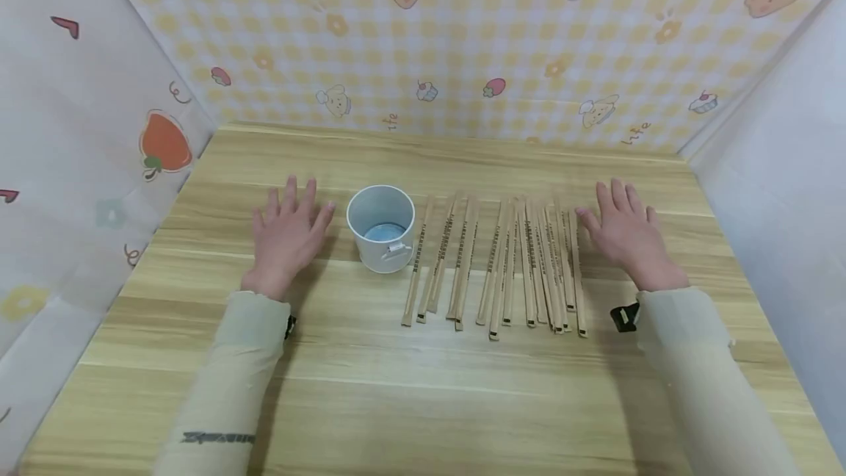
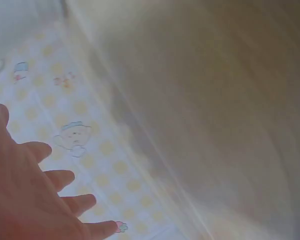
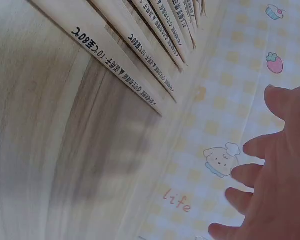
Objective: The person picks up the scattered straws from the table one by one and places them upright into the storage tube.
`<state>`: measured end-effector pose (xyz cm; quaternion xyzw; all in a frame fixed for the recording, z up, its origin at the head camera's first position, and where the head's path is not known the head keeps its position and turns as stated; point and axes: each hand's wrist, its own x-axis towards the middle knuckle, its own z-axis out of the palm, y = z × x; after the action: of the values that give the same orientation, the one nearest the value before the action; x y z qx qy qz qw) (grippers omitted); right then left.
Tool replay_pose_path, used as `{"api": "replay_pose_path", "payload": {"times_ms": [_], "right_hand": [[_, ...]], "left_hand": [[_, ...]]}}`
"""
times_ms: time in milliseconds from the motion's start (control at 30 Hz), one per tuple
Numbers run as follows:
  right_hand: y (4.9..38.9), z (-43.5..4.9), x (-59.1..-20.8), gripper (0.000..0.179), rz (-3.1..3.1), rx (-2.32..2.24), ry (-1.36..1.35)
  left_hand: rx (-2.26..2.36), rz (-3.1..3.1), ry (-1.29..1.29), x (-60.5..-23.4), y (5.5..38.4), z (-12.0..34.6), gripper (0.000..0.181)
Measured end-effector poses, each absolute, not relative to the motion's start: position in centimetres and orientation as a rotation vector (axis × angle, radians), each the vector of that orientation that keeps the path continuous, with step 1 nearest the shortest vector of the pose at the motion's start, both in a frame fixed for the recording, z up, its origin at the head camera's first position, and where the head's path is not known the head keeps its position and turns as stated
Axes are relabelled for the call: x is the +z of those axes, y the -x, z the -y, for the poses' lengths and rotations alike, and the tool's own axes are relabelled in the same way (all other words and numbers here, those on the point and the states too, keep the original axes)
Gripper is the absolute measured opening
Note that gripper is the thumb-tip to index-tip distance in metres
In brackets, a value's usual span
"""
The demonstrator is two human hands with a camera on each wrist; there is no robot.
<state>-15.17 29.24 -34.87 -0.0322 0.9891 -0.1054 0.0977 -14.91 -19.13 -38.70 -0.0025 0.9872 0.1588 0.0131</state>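
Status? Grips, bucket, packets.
Left grip, right grip: empty, fingers spread. Paper packets beside upright bucket, none inside. No obstruction visible.

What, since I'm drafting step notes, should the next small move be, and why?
Probably the right hand should pinch the rightmost stick: that hand is empty, with its thumb close to the stick's far end. The left hand is empty too, beside the bucket, which shows no stick inside.
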Motion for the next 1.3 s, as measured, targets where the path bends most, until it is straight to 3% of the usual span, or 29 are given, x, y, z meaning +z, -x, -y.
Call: {"api": "replay_pose_path", "payload": {"times_ms": [400, 800, 1167, 1300], "right_hand": [[16.3, -29.9, -35.9, 0.093, -2.737, -0.502, -0.1], [16.4, -29.2, -37.3, 0.048, -2.698, -0.667, -0.142], [15.7, -28.7, -38.4, 0.037, -2.709, -0.728, -0.19], [15.1, -28.5, -38.9, 0.041, -2.718, -0.654, -0.208]], "left_hand": [[1.115, -3.049, -0.114, -37.2, 14.9, 16.3, 0.064], [1.559, -2.746, -0.223, -37.9, 14.3, 14.7, 0.057], [1.795, -2.358, -0.329, -38.4, 14.2, 14.1, 0.097], [1.83, -2.283, -0.38, -39.3, 14.0, 14.0, 0.108]]}}
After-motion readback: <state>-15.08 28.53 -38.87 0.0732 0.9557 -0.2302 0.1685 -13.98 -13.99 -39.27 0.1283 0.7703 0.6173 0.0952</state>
